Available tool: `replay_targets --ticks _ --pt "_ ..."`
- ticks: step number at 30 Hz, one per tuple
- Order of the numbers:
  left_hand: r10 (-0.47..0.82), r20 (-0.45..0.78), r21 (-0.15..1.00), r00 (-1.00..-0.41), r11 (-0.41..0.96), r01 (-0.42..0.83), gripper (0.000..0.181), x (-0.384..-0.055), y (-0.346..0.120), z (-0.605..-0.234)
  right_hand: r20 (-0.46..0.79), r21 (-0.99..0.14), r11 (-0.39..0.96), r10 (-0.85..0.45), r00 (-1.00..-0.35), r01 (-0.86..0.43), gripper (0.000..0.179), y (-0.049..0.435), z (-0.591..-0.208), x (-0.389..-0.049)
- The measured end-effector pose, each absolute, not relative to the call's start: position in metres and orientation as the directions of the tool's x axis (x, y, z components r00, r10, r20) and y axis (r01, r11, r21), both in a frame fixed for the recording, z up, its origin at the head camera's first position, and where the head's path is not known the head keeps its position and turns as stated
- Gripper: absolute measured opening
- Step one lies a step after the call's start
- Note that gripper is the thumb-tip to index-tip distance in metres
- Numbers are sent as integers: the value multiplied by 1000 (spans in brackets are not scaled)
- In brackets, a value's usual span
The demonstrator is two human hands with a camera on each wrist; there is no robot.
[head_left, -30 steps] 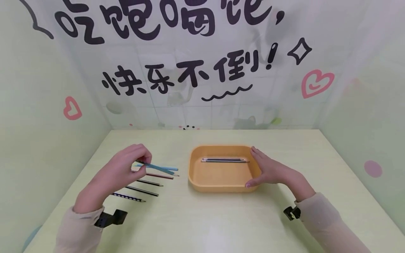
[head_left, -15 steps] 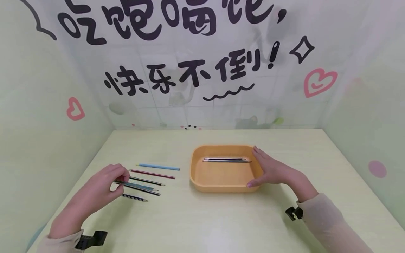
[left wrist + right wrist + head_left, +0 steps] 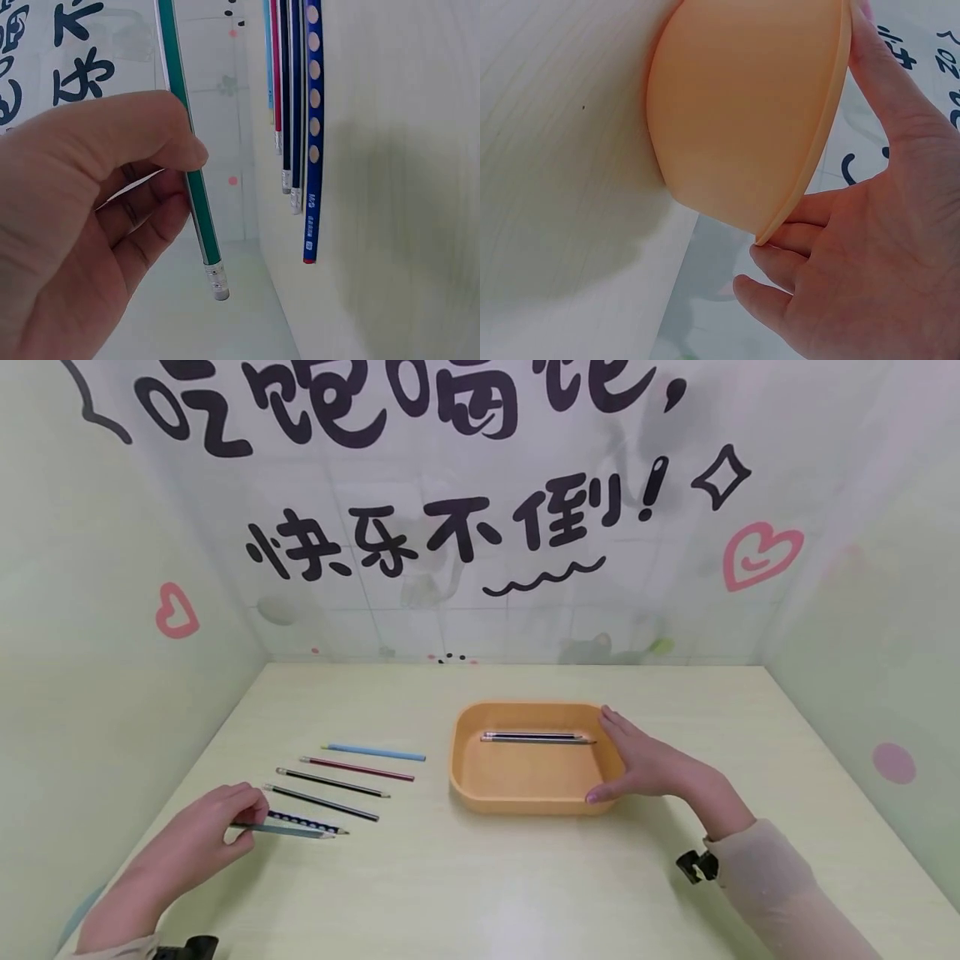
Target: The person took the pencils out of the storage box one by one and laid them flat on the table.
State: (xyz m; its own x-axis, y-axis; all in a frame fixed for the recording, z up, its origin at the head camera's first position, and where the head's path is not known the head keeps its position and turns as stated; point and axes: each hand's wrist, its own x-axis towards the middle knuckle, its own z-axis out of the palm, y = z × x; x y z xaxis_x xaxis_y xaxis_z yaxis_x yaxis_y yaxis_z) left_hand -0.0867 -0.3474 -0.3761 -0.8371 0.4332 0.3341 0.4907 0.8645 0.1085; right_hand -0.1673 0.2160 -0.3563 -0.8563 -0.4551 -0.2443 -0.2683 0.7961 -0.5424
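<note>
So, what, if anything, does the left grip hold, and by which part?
The left grip holds a green pencil by its shaft, nearer the eraser end.

Bright, even light is filling the head view, with a pale glare spreading on the bench [image 3: 517, 902] at six o'clock. Soft shadows are falling under the left hand [image 3: 198, 831] towards eight o'clock and the right arm [image 3: 708, 797] towards four. Both wrist views are looking dimmer, broad blurry-edged shadows spreading at three o'clock in the left, nine in the right.

Five pencils [image 3: 333, 782] left of the tray [image 3: 536, 778], two pencils [image 3: 537, 741] inside.
</note>
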Motion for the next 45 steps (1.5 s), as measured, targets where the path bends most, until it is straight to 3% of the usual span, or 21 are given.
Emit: replay_targets --ticks 9,25,45 --pt "418 245 125 -875 881 456 48 -85 -360 -386 -244 -540 798 -452 -858 -267 127 215 -355 -167" --pt "348 -66 201 -935 923 330 38 -94 -361 -399 -247 -531 802 -457 -855 -275 128 216 -356 -167" --pt "385 -58 164 -921 914 371 37 -107 -355 -403 -261 -529 805 -455 -851 -269 129 215 -355 -170"
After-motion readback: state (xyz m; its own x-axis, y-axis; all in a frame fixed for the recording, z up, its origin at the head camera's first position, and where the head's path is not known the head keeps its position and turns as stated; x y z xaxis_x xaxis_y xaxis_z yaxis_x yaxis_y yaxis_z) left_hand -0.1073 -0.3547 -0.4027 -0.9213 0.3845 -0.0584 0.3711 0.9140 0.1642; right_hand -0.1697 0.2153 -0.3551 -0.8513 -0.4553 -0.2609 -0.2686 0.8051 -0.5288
